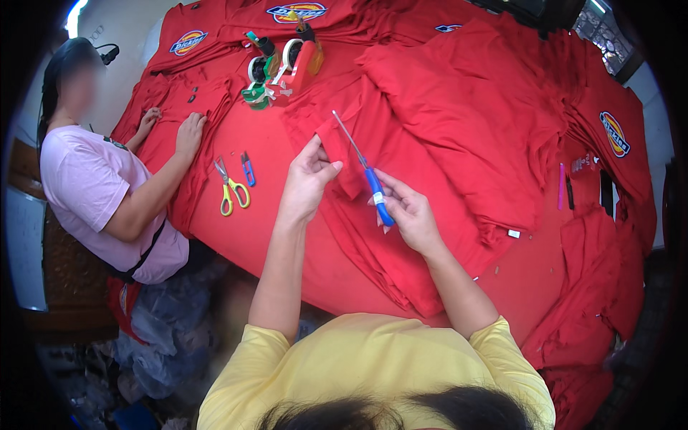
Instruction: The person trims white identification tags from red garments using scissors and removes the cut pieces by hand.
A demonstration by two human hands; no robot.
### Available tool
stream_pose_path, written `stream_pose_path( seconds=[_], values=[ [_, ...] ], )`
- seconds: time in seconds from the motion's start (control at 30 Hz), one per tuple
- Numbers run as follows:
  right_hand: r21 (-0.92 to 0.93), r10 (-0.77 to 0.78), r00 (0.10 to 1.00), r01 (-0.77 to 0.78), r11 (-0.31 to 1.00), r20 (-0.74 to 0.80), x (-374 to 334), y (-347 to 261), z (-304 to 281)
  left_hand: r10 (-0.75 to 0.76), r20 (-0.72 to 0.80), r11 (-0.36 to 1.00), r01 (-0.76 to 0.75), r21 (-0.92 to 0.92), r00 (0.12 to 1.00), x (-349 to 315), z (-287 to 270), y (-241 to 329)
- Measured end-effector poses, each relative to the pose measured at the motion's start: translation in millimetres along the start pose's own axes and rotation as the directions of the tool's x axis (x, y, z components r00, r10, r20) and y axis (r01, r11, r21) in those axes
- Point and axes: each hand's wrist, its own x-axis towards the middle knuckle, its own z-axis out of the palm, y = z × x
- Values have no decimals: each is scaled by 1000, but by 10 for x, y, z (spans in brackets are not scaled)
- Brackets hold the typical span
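My left hand (308, 179) grips the edge of a red garment (355, 132) and lifts that part of the cloth off the table. Between the fingers and thumb of my right hand (410, 215) is a slim tool with a blue handle (376, 192) and a long thin metal shaft. Its shaft slants up and to the left, with the tip over the raised cloth near my left fingers. I cannot tell whether the tip touches the fabric. More of the red cloth (466, 136) spreads out loosely to the right of my hands.
Yellow-handled scissors (233, 193) and blue thread snips (248, 169) lie to my left. Tape dispensers (283, 72) stand farther back. A co-worker in a pink shirt (97, 175) handles red cloth at the left. A pink pen (561, 186) lies at the right.
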Motion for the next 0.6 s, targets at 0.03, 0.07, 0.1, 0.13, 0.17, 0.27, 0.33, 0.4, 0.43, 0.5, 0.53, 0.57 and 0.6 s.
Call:
stream_pose_path(
  seconds=[0.03, 0.07, 0.1, 0.13, 0.17, 0.27, 0.33, 0.4, 0.43, 0.5, 0.53, 0.57, 0.6],
  values=[
    [-65, -2, 1000, 2, 998, -2, 10, 12, 6, 2, -4, 1000, -2, -11, 1000, 1, 1, -13],
    [-130, -4, 1000, 3, 991, -5, 9, 16, 10, 4, -7, 1000, -4, -22, 1000, 5, 1, -36],
    [-91, 15, 1000, -15, 996, -2, 6, 9, 10, 8, -11, 999, -8, -31, 1000, 7, 2, -32],
    [-52, 34, 999, -33, 998, 1, -3, 2, 6, 1, -8, 999, -1, -34, 1000, 3, 4, -12],
    [-13, 52, 999, -52, 999, 4, -15, -5, 1, -6, -4, 999, 6, -37, 1000, -6, 11, 22],
    [73, 27, 1000, -26, 997, -13, -96, 1, -14, -15, 28, 999, 16, -36, 999, 1, -55, 19],
    [34, 33, 999, -32, 999, -17, -194, -81, -29, -19, 52, 999, 21, -36, 998, 27, -130, 12],
    [33, 11, 1000, -10, 999, -18, -305, -115, -79, -29, 68, 999, 31, -34, 997, 47, -193, 35],
    [52, -14, 1000, 14, 999, -16, -369, -112, -121, -26, 35, 999, 27, -22, 999, 70, -230, 32],
    [39, -53, 995, 57, 998, -86, -547, -118, -200, -22, -25, 1000, 22, -2, 999, 161, -320, -22],
    [3, -69, 986, 70, 998, -155, -681, -150, -230, 13, -113, 999, -9, 36, 993, 243, -406, -33],
    [-34, -86, 971, 81, 996, -222, -816, -190, -273, 51, -198, 996, -36, 77, 979, 376, -533, -33],
    [-84, -134, 941, 113, 990, -311, -973, -245, -326, 121, -225, 983, -86, 162, 967, 546, -765, -47]
  ],
)
